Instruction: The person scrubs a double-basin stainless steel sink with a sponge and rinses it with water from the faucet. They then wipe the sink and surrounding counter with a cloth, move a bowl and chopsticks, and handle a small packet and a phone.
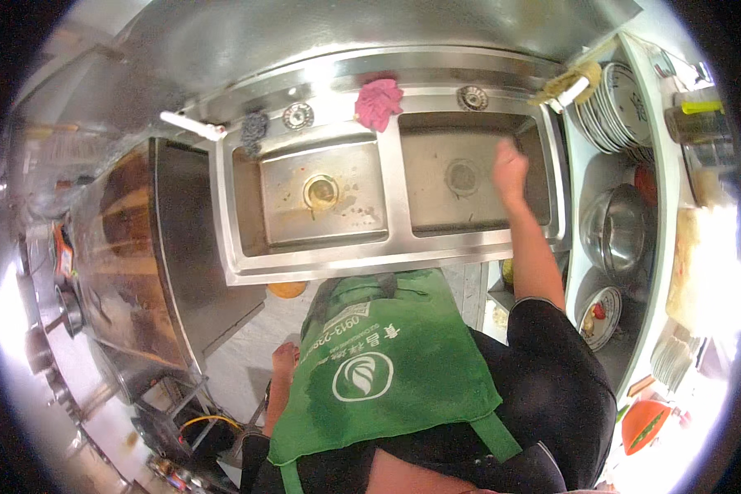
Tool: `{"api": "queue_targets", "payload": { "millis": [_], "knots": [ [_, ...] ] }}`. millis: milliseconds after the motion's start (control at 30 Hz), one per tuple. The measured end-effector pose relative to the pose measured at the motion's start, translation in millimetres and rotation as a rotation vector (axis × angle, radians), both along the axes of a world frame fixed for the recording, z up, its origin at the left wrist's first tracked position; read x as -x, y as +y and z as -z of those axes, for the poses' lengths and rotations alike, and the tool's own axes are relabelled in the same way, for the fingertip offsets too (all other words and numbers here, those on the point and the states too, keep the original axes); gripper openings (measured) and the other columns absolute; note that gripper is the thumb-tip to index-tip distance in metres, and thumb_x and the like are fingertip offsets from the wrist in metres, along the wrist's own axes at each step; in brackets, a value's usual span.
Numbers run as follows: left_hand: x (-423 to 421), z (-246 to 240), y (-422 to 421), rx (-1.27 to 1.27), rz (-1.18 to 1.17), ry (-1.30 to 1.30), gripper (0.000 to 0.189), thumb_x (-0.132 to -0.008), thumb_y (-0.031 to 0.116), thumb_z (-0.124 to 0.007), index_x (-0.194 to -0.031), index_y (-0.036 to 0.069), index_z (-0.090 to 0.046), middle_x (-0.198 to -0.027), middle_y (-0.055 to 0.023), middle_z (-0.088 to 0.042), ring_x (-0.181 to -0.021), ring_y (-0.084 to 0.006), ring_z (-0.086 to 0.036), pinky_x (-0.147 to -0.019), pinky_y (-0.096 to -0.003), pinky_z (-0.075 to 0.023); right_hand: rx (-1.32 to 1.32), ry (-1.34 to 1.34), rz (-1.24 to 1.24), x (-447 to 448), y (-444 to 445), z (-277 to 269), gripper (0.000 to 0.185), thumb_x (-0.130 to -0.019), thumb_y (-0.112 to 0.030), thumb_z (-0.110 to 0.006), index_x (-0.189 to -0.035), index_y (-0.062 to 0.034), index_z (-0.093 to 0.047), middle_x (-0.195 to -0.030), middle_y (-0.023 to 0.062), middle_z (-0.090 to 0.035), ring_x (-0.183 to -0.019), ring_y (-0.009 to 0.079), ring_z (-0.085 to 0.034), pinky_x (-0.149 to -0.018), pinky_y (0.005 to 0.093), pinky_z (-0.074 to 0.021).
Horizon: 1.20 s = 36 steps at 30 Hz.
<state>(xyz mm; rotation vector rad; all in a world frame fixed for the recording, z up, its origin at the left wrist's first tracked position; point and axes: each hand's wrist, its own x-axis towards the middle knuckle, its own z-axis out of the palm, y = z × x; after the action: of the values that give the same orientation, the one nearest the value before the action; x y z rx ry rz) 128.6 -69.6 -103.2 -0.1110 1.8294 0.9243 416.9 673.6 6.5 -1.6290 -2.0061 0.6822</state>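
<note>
My right hand point(509, 171) hangs over the right basin point(441, 207) of a stainless steel double sink, near its right wall. Its fingers look curled, but blur hides whether they hold anything. Below and to its left, a round drain point(463, 177) shows in the basin floor. My left hand point(285, 357) is low beside my green apron point(407, 346), away from the sink, its fingers bent and their inner side hidden. In the left basin point(284, 216), brownish residue and small scraps lie around the drain point(321, 191). A crumpled pink cloth point(378, 104) rests on the back ledge between the basins.
Two sink strainers point(298, 115) point(473, 97) and a dark scrubber point(254, 131) sit along the back ledge. White spouts point(191, 125) reach in at both sides. Right-hand shelves hold stacked plates point(611, 108) and a metal bowl point(617, 231). A dark-sided counter point(191, 247) stands left.
</note>
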Motion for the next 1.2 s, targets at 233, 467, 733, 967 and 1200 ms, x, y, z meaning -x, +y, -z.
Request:
{"api": "queue_targets", "payload": {
  "millis": [233,467,733,967,1200],
  "knots": [
    [-27,-49,30,0.160,0.491,0.400,0.011,-0.086,0.016,-0.056,-0.077,0.010,-0.059,-0.069,-0.0067,-0.060,-0.054,-0.0220,-0.056,-0.049,-0.0364,-0.0436,0.268,-0.202,-0.234,15,-48,56,0.045,-0.086,-0.040,-0.068,-0.102,0.0016,-0.066,-0.088,0.0222,-0.066,-0.083,0.0401,-0.064,-0.078,0.0461,-0.0511],
    [-33,-33,-1,0.167,0.961,0.813,0.009,-0.083,0.016,-0.061,-0.077,0.010,-0.061,-0.071,-0.0067,-0.065,-0.057,-0.0204,-0.060,-0.050,-0.0346,-0.0459,-0.267,-0.003,0.160,185,23,2,0.103,-0.065,-0.047,-0.084,-0.145,-0.0044,-0.034,-0.141,0.0300,-0.034,-0.125,0.0391,-0.045,-0.104,0.0530,-0.0383],
    [-75,-17,-51,-0.010,0.063,0.266,0.016,-0.091,0.016,-0.055,-0.079,0.010,-0.062,-0.068,-0.0021,-0.059,-0.055,-0.0137,-0.056,-0.048,-0.0274,-0.0427,-0.413,-0.141,-0.108,225,12,12,0.030,-0.082,-0.019,-0.065,-0.110,-0.0084,-0.066,-0.120,0.0157,-0.058,-0.118,0.0355,-0.051,-0.101,0.0466,-0.0412],
    [-116,-44,-51,0.133,-0.027,-0.004,0.019,-0.093,0.015,-0.046,-0.077,0.009,-0.054,-0.067,-0.0013,-0.052,-0.053,-0.0123,-0.052,-0.046,-0.0279,-0.0387,0.070,-0.056,-1.115,287,-153,94,0.038,-0.081,-0.002,-0.055,-0.119,-0.0017,-0.061,-0.124,0.0204,-0.058,-0.119,0.0365,-0.052,-0.106,0.0452,-0.0394],
    [-147,-65,-92,0.298,-0.963,-0.307,0.015,-0.093,0.015,-0.050,-0.080,0.009,-0.056,-0.073,-0.0036,-0.058,-0.057,-0.0127,-0.055,-0.048,-0.0254,-0.0402,-0.028,-0.454,-0.899,340,-204,179,0.043,-0.086,-0.003,-0.052,-0.129,-0.0004,-0.054,-0.136,0.0263,-0.046,-0.130,0.0412,-0.041,-0.109,0.0468,-0.0364]
  ]
}}
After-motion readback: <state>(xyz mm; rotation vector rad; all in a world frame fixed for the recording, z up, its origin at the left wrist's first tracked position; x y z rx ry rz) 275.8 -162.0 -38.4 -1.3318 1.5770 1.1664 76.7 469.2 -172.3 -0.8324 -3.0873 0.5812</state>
